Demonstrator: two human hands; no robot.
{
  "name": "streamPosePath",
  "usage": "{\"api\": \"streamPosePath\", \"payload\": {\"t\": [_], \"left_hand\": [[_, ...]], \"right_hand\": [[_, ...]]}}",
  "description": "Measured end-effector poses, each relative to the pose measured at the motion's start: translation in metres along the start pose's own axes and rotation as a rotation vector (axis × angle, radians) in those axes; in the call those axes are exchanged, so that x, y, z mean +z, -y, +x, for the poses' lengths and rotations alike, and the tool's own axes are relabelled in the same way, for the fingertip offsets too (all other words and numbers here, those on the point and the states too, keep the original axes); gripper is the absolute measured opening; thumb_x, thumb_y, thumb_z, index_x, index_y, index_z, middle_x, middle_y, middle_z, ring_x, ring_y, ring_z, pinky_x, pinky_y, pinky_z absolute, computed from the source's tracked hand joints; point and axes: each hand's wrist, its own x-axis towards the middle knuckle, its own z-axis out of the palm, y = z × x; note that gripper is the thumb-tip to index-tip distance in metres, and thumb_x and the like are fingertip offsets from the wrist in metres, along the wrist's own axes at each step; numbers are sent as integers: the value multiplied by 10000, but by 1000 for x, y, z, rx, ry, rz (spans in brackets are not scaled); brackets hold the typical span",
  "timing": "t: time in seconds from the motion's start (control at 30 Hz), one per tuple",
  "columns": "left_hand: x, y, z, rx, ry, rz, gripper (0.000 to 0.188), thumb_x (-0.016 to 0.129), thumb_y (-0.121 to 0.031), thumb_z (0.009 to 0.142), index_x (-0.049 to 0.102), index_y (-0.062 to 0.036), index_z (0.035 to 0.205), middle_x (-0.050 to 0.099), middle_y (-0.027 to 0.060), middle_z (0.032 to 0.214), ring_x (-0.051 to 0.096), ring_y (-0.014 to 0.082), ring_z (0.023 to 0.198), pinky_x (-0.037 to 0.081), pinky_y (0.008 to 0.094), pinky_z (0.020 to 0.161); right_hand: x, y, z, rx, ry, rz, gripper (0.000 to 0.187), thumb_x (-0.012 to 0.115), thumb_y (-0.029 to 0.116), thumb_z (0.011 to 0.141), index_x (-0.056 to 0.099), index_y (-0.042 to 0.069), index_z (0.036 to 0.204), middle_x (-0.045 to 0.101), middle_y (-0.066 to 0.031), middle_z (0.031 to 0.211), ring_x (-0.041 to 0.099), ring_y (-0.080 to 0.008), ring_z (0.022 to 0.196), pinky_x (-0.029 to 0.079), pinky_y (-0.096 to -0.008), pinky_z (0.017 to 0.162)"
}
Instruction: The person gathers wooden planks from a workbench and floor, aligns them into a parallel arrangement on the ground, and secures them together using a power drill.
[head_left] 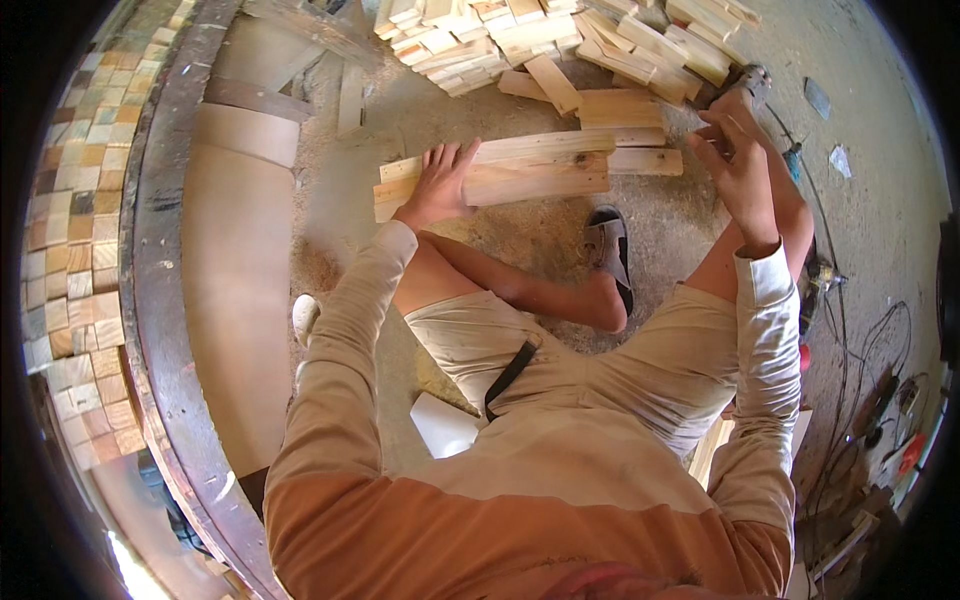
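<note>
My left hand (437,187) is laid over the left part of a pale wooden plank (540,182), its fingers reaching across to the far edge and gripping it. Along that far edge runs a narrower wooden strip (545,147), lying against the plank. Small dark spots mark the wood near its right end. My right hand (738,170) is raised by my right knee, away from the planks. Its fingers are loosely bent and apart, and I see nothing between them. Just beyond the plank's right end lie more short boards (645,160) on the floor.
A big heap of cut wood pieces (490,40) lies at the far side. On the left stand a dark-edged bench (165,250) and stacked wood blocks (85,250). Power tools (822,275) and tangled cables (845,340) lie to the right. My sandalled foot (605,250) is near the plank.
</note>
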Motion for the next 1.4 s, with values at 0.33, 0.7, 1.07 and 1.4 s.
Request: {"api": "streamPosePath", "payload": {"t": [0.33, 0.7, 1.07, 1.4], "left_hand": [[94, 45, -15, -169, 230, 28, 1350, 958, -379, 569, 202, -145, 1662, 460, 240, 1455, 390, 443, 1404, 233, 610, 1199], [140, 58, 0, -289, 482, 202, 1455, 982, -345, 606, 13, -224, 1685, 312, 245, 1631, 355, 458, 1478, 257, 700, 1187], [188, 47, -3, -514, 429, 147, 1226, 881, -284, 757, 83, -147, 1677, 362, 265, 1606, 362, 467, 1484, 332, 750, 1116], [198, -76, 32, -479, -15, 123, 428, 704, -160, 874, 595, -66, 1278, 596, 149, 1227, 564, 339, 1184, 463, 581, 933]], "right_hand": [[20, -19, 6, -29, 33, -106, 360, 779, 120, 928, 690, -40, 1239, 763, -142, 924, 737, -170, 837, 569, -309, 765], [33, -27, 7, -33, 83, -164, 350, 774, 146, 944, 702, -22, 1243, 776, -144, 950, 740, -165, 859, 573, -302, 784], [47, -29, 2, -14, 209, -240, 340, 778, 106, 928, 703, -18, 1235, 771, -144, 963, 746, -179, 861, 584, -316, 785], [44, -32, 1, 5, 252, -339, 342, 769, 109, 928, 697, 22, 1251, 778, -156, 999, 758, -193, 910, 582, -317, 823]]}}
